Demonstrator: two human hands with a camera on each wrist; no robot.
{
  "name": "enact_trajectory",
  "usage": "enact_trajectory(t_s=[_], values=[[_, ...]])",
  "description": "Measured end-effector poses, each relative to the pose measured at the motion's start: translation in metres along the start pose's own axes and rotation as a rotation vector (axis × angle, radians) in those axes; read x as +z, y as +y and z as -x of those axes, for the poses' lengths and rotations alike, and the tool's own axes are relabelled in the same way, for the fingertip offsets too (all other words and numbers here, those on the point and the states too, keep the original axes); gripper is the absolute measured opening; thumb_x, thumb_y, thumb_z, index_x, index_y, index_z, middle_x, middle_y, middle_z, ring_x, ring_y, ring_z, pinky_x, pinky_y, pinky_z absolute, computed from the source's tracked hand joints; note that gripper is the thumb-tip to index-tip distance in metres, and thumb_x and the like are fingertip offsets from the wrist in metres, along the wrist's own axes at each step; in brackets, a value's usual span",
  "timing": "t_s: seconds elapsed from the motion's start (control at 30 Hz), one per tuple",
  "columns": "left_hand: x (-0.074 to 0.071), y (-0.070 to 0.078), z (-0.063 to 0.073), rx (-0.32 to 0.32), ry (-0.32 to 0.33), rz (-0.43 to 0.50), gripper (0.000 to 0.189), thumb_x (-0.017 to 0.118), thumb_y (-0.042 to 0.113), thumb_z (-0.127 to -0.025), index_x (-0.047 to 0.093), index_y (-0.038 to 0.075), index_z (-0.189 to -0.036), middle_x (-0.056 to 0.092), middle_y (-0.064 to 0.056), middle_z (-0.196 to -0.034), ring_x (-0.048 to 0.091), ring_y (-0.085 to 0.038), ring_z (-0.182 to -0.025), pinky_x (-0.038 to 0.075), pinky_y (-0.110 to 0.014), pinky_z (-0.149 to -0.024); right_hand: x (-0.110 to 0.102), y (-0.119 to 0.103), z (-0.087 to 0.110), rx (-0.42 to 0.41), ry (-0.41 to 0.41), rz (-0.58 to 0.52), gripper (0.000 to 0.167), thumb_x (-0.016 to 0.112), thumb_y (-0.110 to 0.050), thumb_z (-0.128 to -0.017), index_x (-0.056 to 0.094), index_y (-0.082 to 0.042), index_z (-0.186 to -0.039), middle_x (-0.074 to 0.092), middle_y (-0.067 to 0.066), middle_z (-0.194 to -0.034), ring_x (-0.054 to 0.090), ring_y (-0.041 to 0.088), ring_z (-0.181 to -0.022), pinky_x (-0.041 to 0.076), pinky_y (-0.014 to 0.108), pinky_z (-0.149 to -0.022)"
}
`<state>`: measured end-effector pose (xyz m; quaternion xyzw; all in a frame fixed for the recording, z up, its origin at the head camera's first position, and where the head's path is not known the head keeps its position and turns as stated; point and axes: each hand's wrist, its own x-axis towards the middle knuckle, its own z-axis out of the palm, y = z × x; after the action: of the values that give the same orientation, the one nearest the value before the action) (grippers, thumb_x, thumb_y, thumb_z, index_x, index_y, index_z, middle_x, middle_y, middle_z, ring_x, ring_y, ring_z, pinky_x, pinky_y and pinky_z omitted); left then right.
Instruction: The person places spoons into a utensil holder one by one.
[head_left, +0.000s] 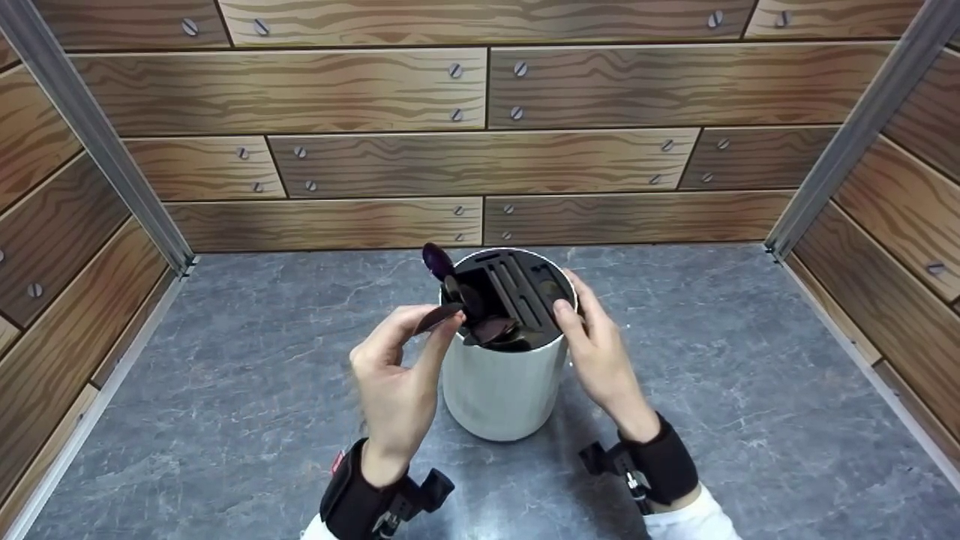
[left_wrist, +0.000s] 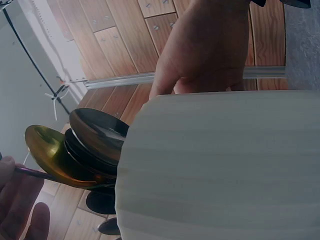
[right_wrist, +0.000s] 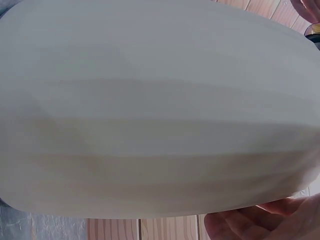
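A white ribbed utensil holder [head_left: 502, 394] with a black slotted top [head_left: 536, 292] stands upright on the surface. My left hand [head_left: 397, 375] pinches a dark spoon [head_left: 437, 319] between thumb and fingers at the holder's left rim. Other spoon bowls stick out of the wide left opening, among them a dark purple one [head_left: 436, 260]. Seen from the left wrist, a golden spoon bowl [left_wrist: 42, 145] and several black ones rise past the rim. My right hand [head_left: 600, 352] grips the holder's right side, thumb on the top edge; its fingers [right_wrist: 255, 222] lie along the wall in the right wrist view.
A grey marbled surface [head_left: 247, 390] lies under the holder. Wood-patterned panels [head_left: 375, 90] close off the back and both sides, with metal strips [head_left: 112, 142] at the corners. A black camera strap [head_left: 660, 457] circles each wrist.
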<state>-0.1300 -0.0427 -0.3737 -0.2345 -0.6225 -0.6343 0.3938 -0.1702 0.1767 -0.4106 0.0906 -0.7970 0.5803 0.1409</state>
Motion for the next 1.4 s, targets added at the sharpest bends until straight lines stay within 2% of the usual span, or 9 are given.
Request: enact_trajectory(t_s=[0.07, 0.2, 0.4, 0.77, 1.07, 1.4], values=[[0.0, -0.002, 0.0, -0.002, -0.018, -0.018, 0.013, 0.077, -0.012, -0.086, 0.077, -0.004, -0.096, 0.078, -0.017, -0.088, 0.075, -0.006, -0.087, 0.062, -0.022, -0.083, 0.0, -0.001, 0.0, -0.003, -0.003, -0.006, 0.05, 0.047, -0.018, -0.112, 0.042, -0.005, -0.16, 0.051, 0.016, -0.162, 0.059, 0.033, -0.141, 0.043, 0.007, -0.108], [0.001, -0.005, 0.001, -0.006, -0.054, -0.046, 0.011, 0.08, -0.005, -0.087, 0.079, 0.0, -0.097, 0.08, -0.013, -0.089, 0.077, -0.009, -0.086, 0.063, -0.023, -0.082, 0.0, -0.002, 0.002, -0.015, -0.01, -0.016, 0.05, 0.046, -0.018, -0.112, 0.042, -0.006, -0.16, 0.052, 0.016, -0.161, 0.059, 0.033, -0.141, 0.044, 0.007, -0.108], [0.002, -0.013, 0.001, -0.014, -0.078, -0.088, 0.012, 0.081, -0.002, -0.087, 0.081, 0.004, -0.097, 0.081, -0.009, -0.087, 0.075, -0.006, -0.082, 0.062, -0.021, -0.076, 0.0, -0.001, 0.001, -0.016, -0.005, -0.019, 0.049, 0.046, -0.017, -0.112, 0.043, -0.005, -0.159, 0.053, 0.017, -0.16, 0.061, 0.035, -0.139, 0.045, 0.008, -0.107], [0.003, -0.016, 0.003, -0.081, -0.149, -0.201, 0.01, 0.082, 0.007, -0.09, 0.082, 0.006, -0.099, 0.083, -0.005, -0.09, 0.078, -0.011, -0.08, 0.061, -0.019, -0.074, 0.0, -0.001, 0.002, -0.015, -0.008, -0.016, 0.05, 0.046, -0.018, -0.112, 0.042, -0.005, -0.16, 0.052, 0.018, -0.161, 0.06, 0.036, -0.139, 0.045, 0.009, -0.108], [0.003, -0.019, 0.003, -0.046, -0.192, -0.223, 0.01, 0.077, 0.0, -0.092, 0.081, 0.002, -0.102, 0.082, -0.008, -0.094, 0.079, -0.017, -0.082, 0.063, -0.02, -0.078, 0.0, -0.001, 0.002, -0.01, -0.009, -0.021, 0.05, 0.046, -0.017, -0.112, 0.042, -0.004, -0.16, 0.052, 0.018, -0.161, 0.06, 0.036, -0.14, 0.045, 0.008, -0.108], [0.003, -0.021, 0.003, -0.033, -0.197, -0.236, 0.009, 0.078, -0.001, -0.091, 0.08, 0.001, -0.099, 0.082, -0.008, -0.092, 0.079, -0.017, -0.08, 0.063, -0.018, -0.077, 0.0, -0.001, 0.002, -0.009, -0.003, -0.018, 0.05, 0.046, -0.017, -0.112, 0.042, -0.004, -0.16, 0.052, 0.018, -0.161, 0.059, 0.035, -0.141, 0.044, 0.008, -0.108]])
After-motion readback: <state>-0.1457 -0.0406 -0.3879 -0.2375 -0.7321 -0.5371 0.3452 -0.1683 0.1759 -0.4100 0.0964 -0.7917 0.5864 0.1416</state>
